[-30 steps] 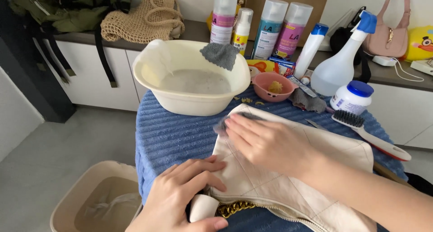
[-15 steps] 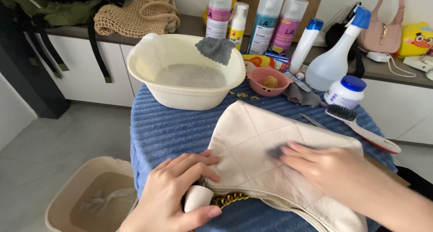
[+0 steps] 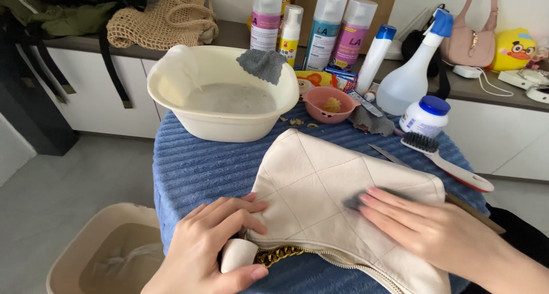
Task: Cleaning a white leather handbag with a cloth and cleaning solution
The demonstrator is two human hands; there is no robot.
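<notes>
Down at the near edge of the blue ribbed surface [image 3: 200, 162] lies a cream quilted bag [image 3: 320, 185], flat on its side, its zip and gold chain [image 3: 280, 254] toward the person. The right hand [image 3: 423, 228] rests flat on the bag's right half, fingers [image 3: 389, 205] stretched out and pressing a small dark grey cloth [image 3: 353, 201] against the leather; only the cloth's edge shows past the fingertips. The left hand [image 3: 211, 248] pins down the bag's near left corner, its fingers spread over the leather, while the thumb and palm curl around a white rounded piece [image 3: 238, 254] just beside the chain.

Behind the bag stands a cream basin [image 3: 223, 94] with cloudy water, a grey rag [image 3: 262, 65] draped over its rim. Right of it sits a small pink bowl [image 3: 327, 104] with something yellowish inside, then another grey rag [image 3: 372, 122], a white jar with a blue lid [image 3: 424, 116] and a brush [image 3: 446, 159] with dark bristles and a white handle. A spray bottle [image 3: 414, 71] and several tall bottles [image 3: 337, 28] stand further back. On the floor at lower left is a beige bin [image 3: 97, 254]. A net bag [image 3: 163, 19] and a pink handbag [image 3: 469, 39] lie on the counter behind.
</notes>
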